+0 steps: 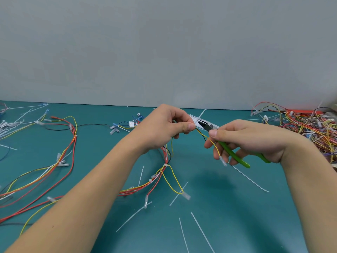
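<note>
Several white cable-tie offcuts (200,232) lie on the bench (255,225), nearer than either grip, which suggests that trimming tie tails is the work in hand. A wire harness (164,172) of red, yellow and white leads climbs from the bench into the left grip (164,128). That grip pinches it between thumb and forefinger and holds it clear of the surface, probably to steady the tie for the blades.

The right grip (255,139) is curled round the green handles of the cutters (233,154). Their dark nose points at the left grip's thumb tip and sits just beside it. A yellow lead (214,145) with a clear-sleeved terminal droops across the right grip's fingers.

Hard to make out:
- whether the blades have closed on anything
- the tie's head, which is hidden behind the left thumb, with only something white showing past it

Beyond the right grip a tangled wire pile (310,125) runs out of frame. Far to the left of the left grip a second harness (63,143) lies spread out.
</note>
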Demonstrator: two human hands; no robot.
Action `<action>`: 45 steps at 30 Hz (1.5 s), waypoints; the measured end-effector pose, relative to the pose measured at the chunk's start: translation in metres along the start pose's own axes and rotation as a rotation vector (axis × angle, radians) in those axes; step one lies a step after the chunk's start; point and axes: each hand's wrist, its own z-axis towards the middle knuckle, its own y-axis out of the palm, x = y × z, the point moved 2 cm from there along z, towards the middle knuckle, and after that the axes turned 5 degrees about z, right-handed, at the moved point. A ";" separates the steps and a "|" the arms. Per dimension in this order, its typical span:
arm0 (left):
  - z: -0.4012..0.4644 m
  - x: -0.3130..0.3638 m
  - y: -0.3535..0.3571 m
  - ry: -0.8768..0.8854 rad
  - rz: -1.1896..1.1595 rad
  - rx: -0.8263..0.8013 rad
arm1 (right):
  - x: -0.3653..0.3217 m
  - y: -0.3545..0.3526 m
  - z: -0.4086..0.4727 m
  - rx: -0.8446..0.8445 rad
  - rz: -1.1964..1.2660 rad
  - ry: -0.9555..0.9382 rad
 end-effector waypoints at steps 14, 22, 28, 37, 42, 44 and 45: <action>0.000 -0.001 0.000 -0.002 -0.049 -0.007 | -0.002 0.002 0.000 -0.002 -0.017 0.006; -0.001 0.001 0.001 0.008 -0.053 -0.017 | -0.003 0.005 0.003 0.003 -0.001 -0.018; 0.000 -0.002 0.001 -0.030 -0.069 0.013 | -0.004 0.007 0.004 0.009 -0.017 -0.033; 0.002 -0.006 0.001 -0.043 -0.087 0.034 | -0.004 0.008 0.006 0.008 0.001 -0.027; 0.002 -0.007 0.003 -0.046 -0.085 0.053 | -0.003 0.011 0.011 0.059 -0.025 -0.040; 0.002 -0.008 0.004 -0.051 -0.092 0.051 | -0.002 0.012 0.014 0.120 -0.040 -0.058; 0.002 -0.008 0.005 -0.051 -0.090 0.047 | -0.002 0.012 0.016 0.137 -0.044 -0.060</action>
